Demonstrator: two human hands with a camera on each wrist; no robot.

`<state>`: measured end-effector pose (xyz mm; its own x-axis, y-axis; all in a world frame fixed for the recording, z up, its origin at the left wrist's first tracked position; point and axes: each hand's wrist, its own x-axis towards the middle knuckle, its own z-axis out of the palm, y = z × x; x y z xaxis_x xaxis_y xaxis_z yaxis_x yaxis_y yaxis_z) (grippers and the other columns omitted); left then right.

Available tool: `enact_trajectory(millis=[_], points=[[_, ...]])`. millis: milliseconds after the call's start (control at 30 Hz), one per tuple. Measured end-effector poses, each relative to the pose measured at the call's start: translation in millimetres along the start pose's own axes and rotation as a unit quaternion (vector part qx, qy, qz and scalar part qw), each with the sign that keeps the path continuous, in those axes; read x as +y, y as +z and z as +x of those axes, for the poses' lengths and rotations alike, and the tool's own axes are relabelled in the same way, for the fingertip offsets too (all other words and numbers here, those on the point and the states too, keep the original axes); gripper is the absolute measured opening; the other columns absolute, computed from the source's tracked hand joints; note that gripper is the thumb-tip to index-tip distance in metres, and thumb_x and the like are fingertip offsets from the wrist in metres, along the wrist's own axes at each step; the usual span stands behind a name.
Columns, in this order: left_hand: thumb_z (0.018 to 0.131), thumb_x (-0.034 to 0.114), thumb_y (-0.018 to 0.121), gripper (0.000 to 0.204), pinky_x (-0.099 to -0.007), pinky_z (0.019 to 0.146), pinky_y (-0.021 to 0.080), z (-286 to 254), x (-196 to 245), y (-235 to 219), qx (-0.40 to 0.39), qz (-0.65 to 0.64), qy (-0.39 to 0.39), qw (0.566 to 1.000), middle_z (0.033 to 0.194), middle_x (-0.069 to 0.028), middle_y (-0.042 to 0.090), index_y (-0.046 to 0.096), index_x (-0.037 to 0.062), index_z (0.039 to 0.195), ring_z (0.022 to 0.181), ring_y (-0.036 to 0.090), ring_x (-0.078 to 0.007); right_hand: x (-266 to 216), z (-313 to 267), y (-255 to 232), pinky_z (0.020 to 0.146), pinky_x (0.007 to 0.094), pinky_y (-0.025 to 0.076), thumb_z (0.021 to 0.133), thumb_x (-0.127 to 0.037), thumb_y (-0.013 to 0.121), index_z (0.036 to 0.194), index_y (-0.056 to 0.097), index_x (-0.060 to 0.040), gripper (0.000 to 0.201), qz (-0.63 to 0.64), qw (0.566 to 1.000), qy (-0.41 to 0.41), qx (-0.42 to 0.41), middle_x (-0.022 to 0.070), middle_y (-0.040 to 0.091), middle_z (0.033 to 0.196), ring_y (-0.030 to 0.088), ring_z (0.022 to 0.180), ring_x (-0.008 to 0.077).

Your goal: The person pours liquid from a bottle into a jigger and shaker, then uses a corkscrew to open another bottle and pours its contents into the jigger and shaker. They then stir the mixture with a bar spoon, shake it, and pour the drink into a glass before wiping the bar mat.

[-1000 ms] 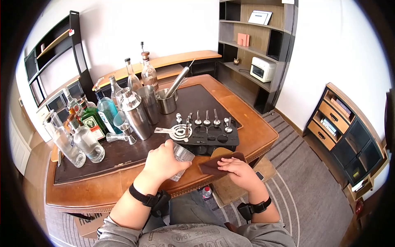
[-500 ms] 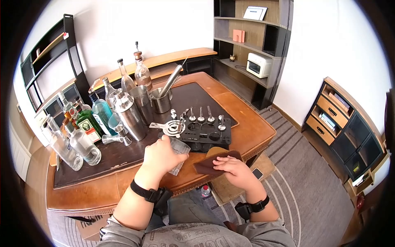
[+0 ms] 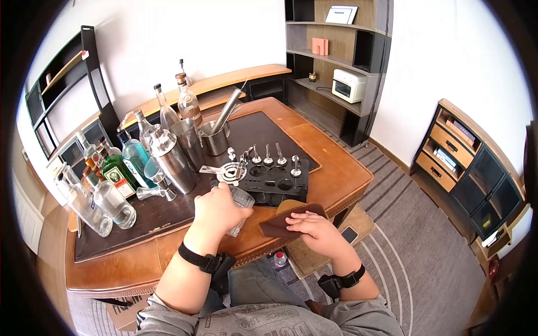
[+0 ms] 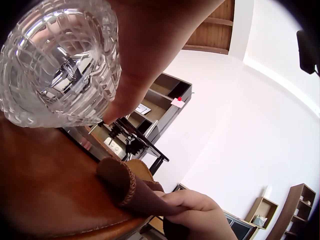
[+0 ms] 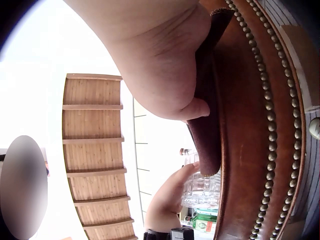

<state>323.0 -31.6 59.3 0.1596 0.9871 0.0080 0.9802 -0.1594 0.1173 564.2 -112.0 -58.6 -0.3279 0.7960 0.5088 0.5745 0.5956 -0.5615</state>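
My left hand (image 3: 216,210) grips a clear cut-glass tumbler (image 4: 60,65) near the front edge of the table. The tumbler lies tilted, and the left wrist view looks at its patterned side and round end. To the right, my right hand (image 3: 319,232) holds a folded brown cloth (image 3: 276,225) with a stitched edge, its thumb on the near face in the right wrist view. A tan piece (image 3: 287,206) shows behind the cloth. The cloth is beside the tumbler, apart from it in the head view.
Beyond the hands is a black bar-tool stand (image 3: 280,187) with pourers and a strainer (image 3: 228,173). At left stand a shaker (image 3: 171,159), a jigger (image 3: 159,190) and several bottles (image 3: 115,201). A metal cup (image 3: 216,140) holds tools. A phone (image 3: 349,234) lies on a low stool at right.
The head view has turned slightly, so the table things sit a little further left. Both hands keep hold of the tumbler and cloth, with little other movement.
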Motion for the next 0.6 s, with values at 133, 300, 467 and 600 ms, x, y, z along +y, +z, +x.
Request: enact_trajectory(millis=[133,300,467,600], points=[[0.068,0.048,0.074,0.069,-0.0403,0.09,0.049,1.7,4.1,-2.6,-0.014,0.02,-0.008,1.0,0.103,-0.016,0.069,0.055,-0.0019,0.113,0.099,0.068,-0.0281,1.8,-0.7,0.6,0.105,0.0429,0.041,0.07,0.009,0.053,0.105,0.07,-0.0049,0.041,0.009,1.0,-0.008,0.004,0.0092,0.068,0.119,0.058,0.121,0.0279],[0.069,0.048,0.074,0.07,-0.0418,0.091,0.048,3.2,6.8,-3.5,-0.02,0.036,-0.015,0.999,0.106,-0.0158,0.068,0.055,-0.0014,0.115,0.101,0.067,-0.028,-2.3,0.2,-1.5,0.104,0.0442,0.042,0.07,0.009,0.054,0.106,0.07,-0.0035,0.041,0.001,1.0,-0.012,0.008,0.0107,0.068,0.117,0.058,0.12,0.0286],[0.069,0.05,0.074,0.072,-0.042,0.091,0.048,5.3,6.1,-2.4,-0.021,0.04,-0.016,0.999,0.108,-0.0169,0.067,0.054,-0.0015,0.115,0.102,0.067,-0.0285,-0.6,-1.4,0.9,0.103,0.0447,0.043,0.07,0.009,0.054,0.104,0.069,-0.0026,0.038,0.001,1.0,-0.015,0.019,0.0107,0.068,0.116,0.058,0.12,0.0292],[0.068,0.05,0.075,0.073,-0.0411,0.091,0.05,3.2,-2.5,-0.8,0.006,-0.008,-0.011,1.0,0.11,-0.0194,0.066,0.054,-0.0027,0.114,0.102,0.066,-0.0314,-0.7,-0.8,0.5,0.103,0.0448,0.043,0.07,0.009,0.054,0.102,0.069,-0.0021,0.037,0.001,1.0,-0.017,0.018,0.0106,0.069,0.116,0.058,0.12,0.0294]])
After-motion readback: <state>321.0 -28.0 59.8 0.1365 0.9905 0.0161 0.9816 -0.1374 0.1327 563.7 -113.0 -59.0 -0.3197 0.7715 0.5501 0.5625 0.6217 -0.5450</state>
